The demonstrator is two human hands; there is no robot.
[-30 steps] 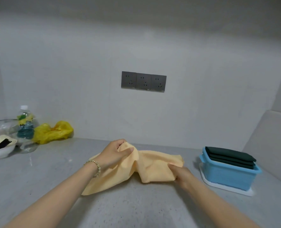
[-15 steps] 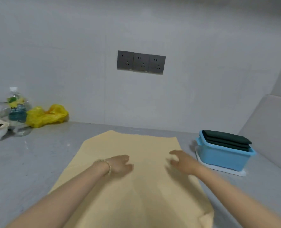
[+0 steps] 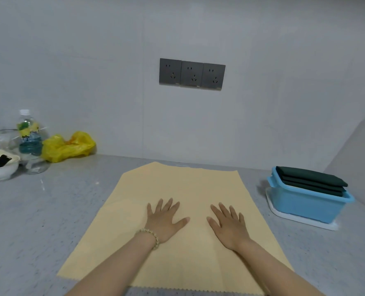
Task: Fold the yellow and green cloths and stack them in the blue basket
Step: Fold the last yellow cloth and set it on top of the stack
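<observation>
A yellow cloth (image 3: 177,184) lies spread flat on the grey counter in front of me, its far left corner folded under. My left hand (image 3: 164,220) rests palm down on the cloth's middle with fingers straight and spread. My right hand (image 3: 228,225) lies flat beside it in the same way. At the right stands the blue basket (image 3: 305,207) on a white tray. Folded dark green cloths (image 3: 312,180) are stacked in the basket and rise above its rim.
At the back left stand a water bottle (image 3: 28,137), a crumpled yellow plastic bag (image 3: 68,146) and a white bowl (image 3: 0,167) holding a dark phone. Three grey wall sockets (image 3: 192,74) sit above the counter. A wall runs close behind the basket at the right.
The yellow cloth was bunched in both hands a second ago; it now lies spread flat. Both hands have let go of it and press on it with straight fingers.
</observation>
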